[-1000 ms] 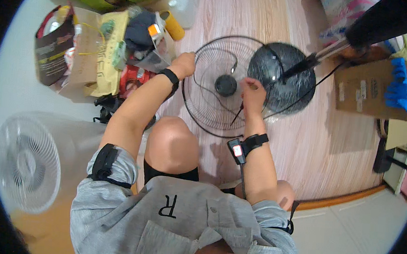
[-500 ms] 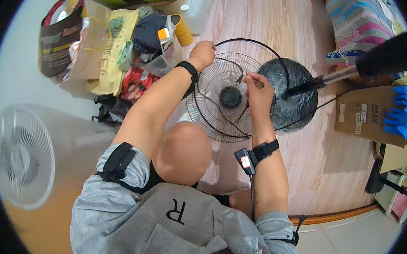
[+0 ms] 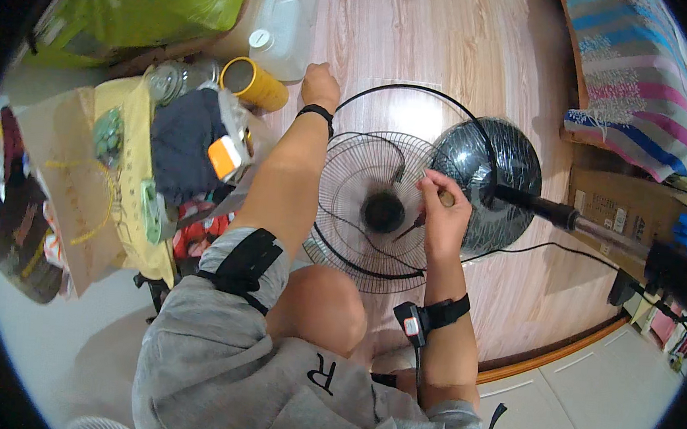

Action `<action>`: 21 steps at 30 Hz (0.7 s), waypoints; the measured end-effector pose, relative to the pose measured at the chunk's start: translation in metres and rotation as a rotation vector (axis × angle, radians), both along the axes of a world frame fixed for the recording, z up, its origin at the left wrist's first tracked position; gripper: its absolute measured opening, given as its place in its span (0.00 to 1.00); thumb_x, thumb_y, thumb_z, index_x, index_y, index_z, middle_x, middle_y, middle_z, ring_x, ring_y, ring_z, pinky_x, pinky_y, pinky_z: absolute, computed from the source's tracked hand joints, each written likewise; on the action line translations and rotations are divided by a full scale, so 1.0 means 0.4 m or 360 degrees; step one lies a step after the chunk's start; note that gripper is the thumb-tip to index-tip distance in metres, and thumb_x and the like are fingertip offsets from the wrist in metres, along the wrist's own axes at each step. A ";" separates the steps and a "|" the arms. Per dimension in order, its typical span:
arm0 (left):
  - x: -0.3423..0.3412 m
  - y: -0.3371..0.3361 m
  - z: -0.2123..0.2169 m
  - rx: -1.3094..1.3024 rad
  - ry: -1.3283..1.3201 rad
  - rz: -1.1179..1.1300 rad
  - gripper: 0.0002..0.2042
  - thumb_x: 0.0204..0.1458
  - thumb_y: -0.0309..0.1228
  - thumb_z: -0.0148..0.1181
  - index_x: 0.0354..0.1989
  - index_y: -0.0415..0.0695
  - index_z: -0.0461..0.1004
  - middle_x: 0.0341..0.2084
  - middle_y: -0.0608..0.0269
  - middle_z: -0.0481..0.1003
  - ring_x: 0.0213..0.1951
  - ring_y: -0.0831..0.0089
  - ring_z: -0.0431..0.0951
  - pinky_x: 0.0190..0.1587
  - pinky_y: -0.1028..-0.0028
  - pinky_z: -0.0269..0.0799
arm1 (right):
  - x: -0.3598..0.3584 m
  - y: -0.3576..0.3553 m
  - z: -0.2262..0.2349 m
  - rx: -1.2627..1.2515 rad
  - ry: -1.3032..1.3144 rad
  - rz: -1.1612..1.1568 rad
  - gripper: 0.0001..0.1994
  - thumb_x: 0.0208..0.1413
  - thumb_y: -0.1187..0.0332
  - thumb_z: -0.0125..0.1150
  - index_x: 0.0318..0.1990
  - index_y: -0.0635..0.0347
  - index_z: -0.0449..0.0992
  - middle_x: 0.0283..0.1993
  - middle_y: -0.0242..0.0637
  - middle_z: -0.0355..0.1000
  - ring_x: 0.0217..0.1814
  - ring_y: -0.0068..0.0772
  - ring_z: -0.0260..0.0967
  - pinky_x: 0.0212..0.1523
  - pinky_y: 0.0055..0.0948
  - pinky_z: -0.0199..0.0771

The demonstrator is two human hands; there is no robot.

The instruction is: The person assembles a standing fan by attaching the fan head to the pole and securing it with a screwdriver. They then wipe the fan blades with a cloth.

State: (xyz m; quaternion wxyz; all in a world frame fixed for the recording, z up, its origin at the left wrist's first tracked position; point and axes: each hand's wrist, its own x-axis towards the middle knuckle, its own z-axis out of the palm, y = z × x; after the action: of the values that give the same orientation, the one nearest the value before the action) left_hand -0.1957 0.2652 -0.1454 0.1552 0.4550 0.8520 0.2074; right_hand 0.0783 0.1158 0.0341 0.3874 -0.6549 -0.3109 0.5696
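A round black wire fan grille lies on the floor before me, its dark hub in the middle. Above and around it curves a thin black hoop. My left hand is closed at the hoop's left side, its fingertips partly hidden. Over the grille's right part, my right hand pinches a slim tool, brownish at the end, whose dark thin shaft seems to point down toward the hub. A thin black cord with a small end piece loops across the grille.
The fan's plastic-wrapped round base and pole stand right, with a cable trailing rightward. Filled bags, a yellow cylinder and a clear jug crowd the left. A cardboard box sits far right.
The view has shifted, so floor objects appear lower and the bags nearer. My left hand sits farther left relative to the grille; my right hand keeps its pinch over the grille.
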 end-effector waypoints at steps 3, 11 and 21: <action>-0.019 0.049 -0.058 -0.0003 0.0037 -0.0022 0.13 0.60 0.26 0.49 0.47 0.39 0.79 0.47 0.45 0.76 0.51 0.47 0.77 0.52 0.56 0.75 | -0.013 0.021 -0.030 -0.0006 -0.0047 -0.0001 0.09 0.58 0.75 0.65 0.46 0.65 0.81 0.32 0.29 0.78 0.24 0.12 0.64 0.24 0.15 0.62; -0.036 0.091 -0.094 -0.0102 0.0280 -0.0034 0.10 0.57 0.25 0.50 0.39 0.38 0.78 0.41 0.42 0.77 0.44 0.45 0.80 0.48 0.55 0.77 | 0.000 0.016 -0.095 -0.0020 -0.0103 -0.0003 0.06 0.56 0.75 0.68 0.40 0.62 0.80 0.26 0.25 0.72 0.20 0.13 0.62 0.17 0.18 0.60; 0.027 0.037 -0.055 -0.0413 0.0051 -0.0070 0.11 0.57 0.28 0.53 0.42 0.40 0.81 0.44 0.42 0.80 0.48 0.48 0.81 0.49 0.57 0.79 | 0.085 -0.050 -0.068 -0.0080 -0.0045 -0.0084 0.06 0.54 0.76 0.68 0.39 0.63 0.81 0.31 0.23 0.74 0.30 0.11 0.65 0.31 0.15 0.65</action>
State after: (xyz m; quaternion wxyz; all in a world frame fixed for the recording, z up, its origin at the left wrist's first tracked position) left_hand -0.1847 0.2798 -0.1676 0.2036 0.4529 0.8639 0.0846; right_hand 0.1121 0.0958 0.0070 0.3814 -0.6804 -0.2845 0.5573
